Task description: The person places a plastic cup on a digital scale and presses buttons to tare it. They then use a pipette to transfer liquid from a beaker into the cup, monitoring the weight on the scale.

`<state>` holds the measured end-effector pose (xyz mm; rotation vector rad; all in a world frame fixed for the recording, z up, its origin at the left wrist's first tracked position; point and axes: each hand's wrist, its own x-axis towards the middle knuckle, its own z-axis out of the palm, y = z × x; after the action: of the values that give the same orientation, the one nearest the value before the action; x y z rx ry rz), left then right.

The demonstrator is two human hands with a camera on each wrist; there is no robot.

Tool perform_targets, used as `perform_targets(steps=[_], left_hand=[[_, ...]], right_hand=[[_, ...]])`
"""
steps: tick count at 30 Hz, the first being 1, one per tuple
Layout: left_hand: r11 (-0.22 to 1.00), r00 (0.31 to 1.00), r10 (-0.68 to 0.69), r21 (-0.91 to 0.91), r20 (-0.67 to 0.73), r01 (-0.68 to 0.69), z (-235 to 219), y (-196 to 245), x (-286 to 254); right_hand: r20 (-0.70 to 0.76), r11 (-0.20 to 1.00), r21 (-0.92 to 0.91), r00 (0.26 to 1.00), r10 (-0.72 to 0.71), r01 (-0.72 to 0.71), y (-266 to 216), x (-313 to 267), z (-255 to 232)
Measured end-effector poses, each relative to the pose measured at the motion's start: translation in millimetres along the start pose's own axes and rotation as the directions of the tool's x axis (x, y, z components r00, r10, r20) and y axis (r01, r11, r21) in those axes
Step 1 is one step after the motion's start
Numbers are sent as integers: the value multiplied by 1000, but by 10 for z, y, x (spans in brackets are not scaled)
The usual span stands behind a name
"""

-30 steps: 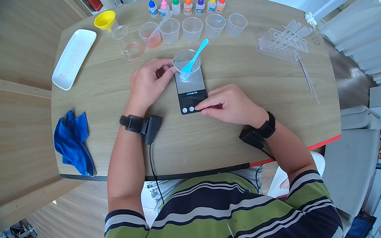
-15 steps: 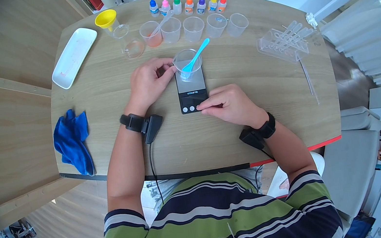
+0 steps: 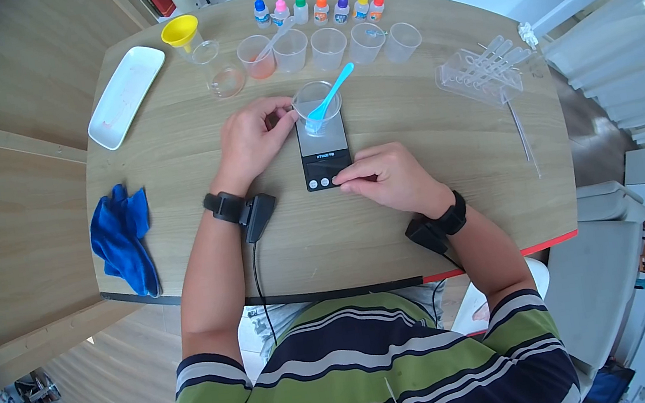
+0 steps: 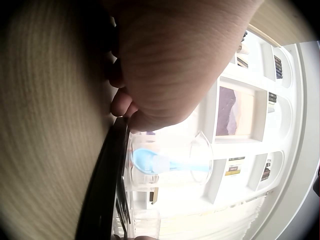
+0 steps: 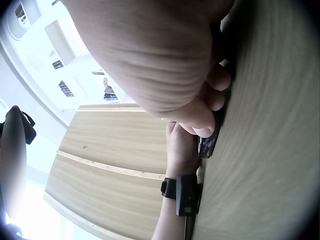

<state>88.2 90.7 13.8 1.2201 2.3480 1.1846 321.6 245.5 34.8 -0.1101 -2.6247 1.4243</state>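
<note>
In the head view a small black digital scale [image 3: 323, 145] lies mid-table, a clear plastic cup [image 3: 333, 119] on its plate. A light-blue spoon [image 3: 339, 82] leans inside the cup, handle up over the rim. My left hand [image 3: 253, 141] grips the scale's left edge beside the cup, thumb and fingertips close together. At the front right corner my right hand [image 3: 390, 175] holds the scale between thumb and index finger, the fingertip over the button row. Two round buttons show to its left. In the left wrist view the spoon [image 4: 147, 161] shows through the cup wall.
Behind stand several clear cups [image 3: 329, 49], one holding pink liquid [image 3: 261, 66], and a row of dropper bottles [image 3: 321, 10]. A white tray [image 3: 125, 97], yellow cup [image 3: 180, 31] and blue cloth [image 3: 122, 241] lie left. On the right sits a clear rack [image 3: 479, 76] with plastic pieces.
The view shifts very slightly. Both hands, the scale, the cup and the spoon keep their places.
</note>
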Motion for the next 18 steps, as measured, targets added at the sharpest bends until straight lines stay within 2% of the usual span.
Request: perform_targets(steps=[18], left_hand=[[1000, 1000, 13, -9, -12, -13, 23, -32, 2]], right_hand=[[-24, 1000, -21, 999, -23, 23, -14, -3, 10]])
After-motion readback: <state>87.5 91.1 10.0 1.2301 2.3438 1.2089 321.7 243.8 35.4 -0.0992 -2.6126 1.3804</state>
